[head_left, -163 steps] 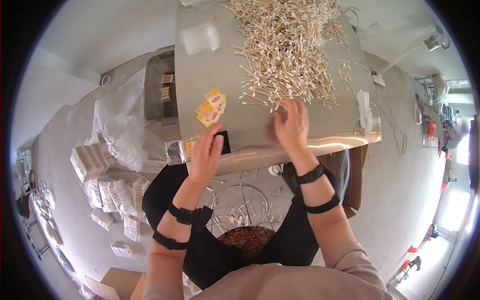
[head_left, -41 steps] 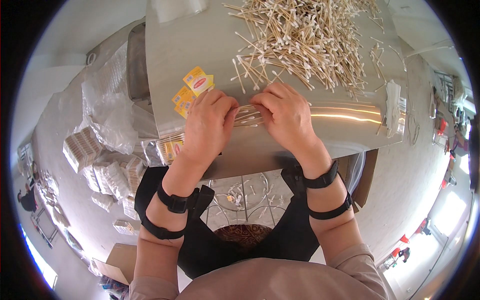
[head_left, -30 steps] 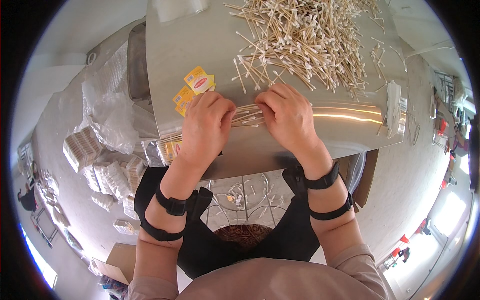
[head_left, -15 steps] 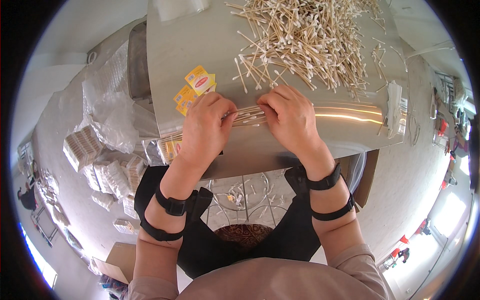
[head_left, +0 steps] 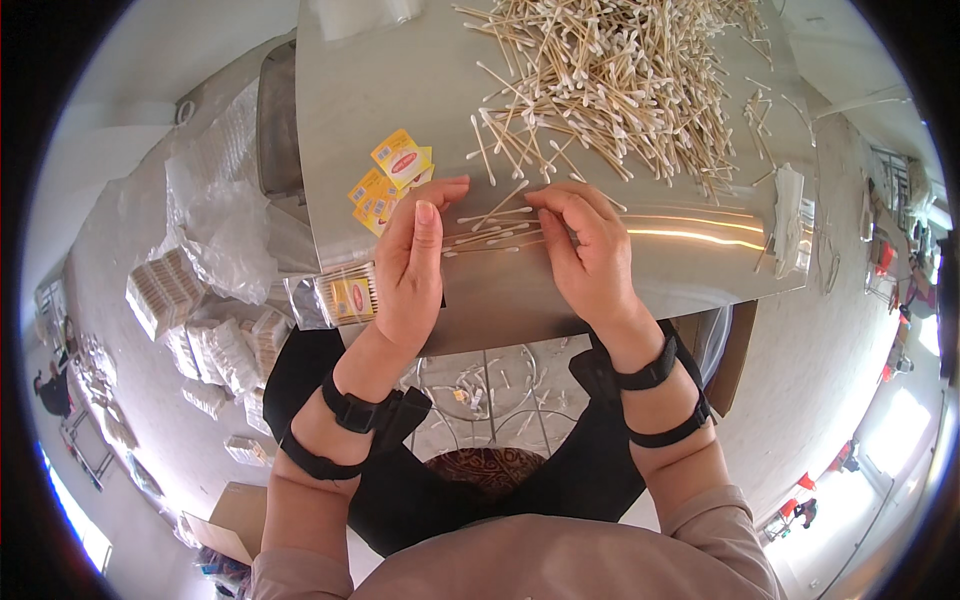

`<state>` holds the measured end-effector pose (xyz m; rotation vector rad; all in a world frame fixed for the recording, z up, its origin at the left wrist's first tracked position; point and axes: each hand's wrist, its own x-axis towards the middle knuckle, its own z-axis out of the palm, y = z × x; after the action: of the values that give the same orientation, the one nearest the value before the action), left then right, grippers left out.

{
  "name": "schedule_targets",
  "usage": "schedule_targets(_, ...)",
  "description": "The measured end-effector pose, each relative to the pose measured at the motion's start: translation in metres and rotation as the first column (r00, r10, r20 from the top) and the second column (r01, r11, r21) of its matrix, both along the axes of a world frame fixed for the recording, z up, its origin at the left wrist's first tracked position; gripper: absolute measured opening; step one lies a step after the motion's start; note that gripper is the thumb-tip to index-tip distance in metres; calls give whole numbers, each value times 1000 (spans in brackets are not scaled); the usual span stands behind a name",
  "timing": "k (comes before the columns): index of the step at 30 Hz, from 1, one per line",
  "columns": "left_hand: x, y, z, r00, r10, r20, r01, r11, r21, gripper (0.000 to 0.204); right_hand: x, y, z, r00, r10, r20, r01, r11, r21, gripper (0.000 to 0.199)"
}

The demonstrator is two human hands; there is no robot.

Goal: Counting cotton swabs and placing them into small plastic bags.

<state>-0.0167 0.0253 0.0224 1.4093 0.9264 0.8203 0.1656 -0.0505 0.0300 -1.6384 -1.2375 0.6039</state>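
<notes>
Steel, brushed and shiny, makes up the worktable (head_left: 690, 260) the person sits at, and it is the biggest thing here. Across its far half sprawls a loose heap of cotton swabs (head_left: 620, 80), wooden sticks with white tips lying every which way. Off to the person's left, on the floor, are stacked packs of swabs (head_left: 165, 290) and crumpled clear plastic (head_left: 215, 210). A packed clear packet with a yellow label (head_left: 348, 296) sits at the table's left near corner, and a few loose yellow labels (head_left: 392, 175) lie just beyond the left hand.

Both hands rest on the tabletop near its front edge, facing one another. The left hand (head_left: 415, 265) lies nearly flat, fingers straight and together, its fingertips against one end of a small row of swabs (head_left: 495, 228). The right hand (head_left: 590, 255) is loosely curved, fingers bent down onto the other end of the same row. Neither hand is closed around anything; they pen the sticks between them, and the swabs lie roughly parallel on the steel, just short of the big heap.

To my eye, the step in hand is squaring up a counted bunch, ends pushed level. The next move would seem to call for closing the fingers around the bunch without letting the sticks roll or fan out.
</notes>
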Motion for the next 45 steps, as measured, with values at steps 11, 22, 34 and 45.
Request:
schedule_targets(11,3,-4,-7,993,18,121,-11,998,-61,48,10,22,3,845,49,533,-56,998,-4,19)
schedule_targets(22,4,-5,-4,988,60,146,-47,995,-90,51,7,24,2,832,68,551,-68,997,-22,14)
schedule_targets(34,10,-9,-12,966,7,257,14,997,-78,52,5,10,10,967,49,250,-44,999,-29,6)
schedule_targets(45,15,-11,-13,941,8,339,36,992,-125,53,-12,-14,-12,931,-50,-362,76,995,58,35)
